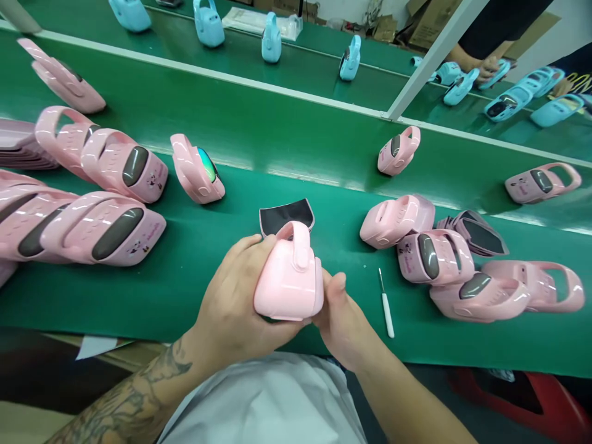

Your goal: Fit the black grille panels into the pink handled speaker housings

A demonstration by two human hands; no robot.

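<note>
A person's left hand [234, 296] and right hand [340, 314] are both closed around a pale pink plastic case [287, 277], holding it just above a green conveyor belt [324, 163]. The left hand wraps the case's side and reaches over its top, while the right thumb presses against the opposite side. The case is smooth and rounded, with a looped handle [300, 243] rising from it. A dark floral tattoo [143, 388] covers the left forearm.

Just behind the case, a curved black panel [287, 217] with a pale edge lies on the belt. A small white-handled pick [386, 305] lies near the right hand. Other pink cases [104, 228] sit in loose groups to both sides, most showing a dark oval window and a small cartoon print. One case [197, 169] has a shiny rainbow-colored oval. More black panels [476, 233] are piled among the cases on the right.

A white rail [217, 74] runs beyond the belt, and blue cases [209, 23] stand on a second green belt [300, 74] past it. At the upper right, a co-worker's hand [490, 68] rests near more blue cases. Cardboard boxes [432, 21] sit against the far wall.
</note>
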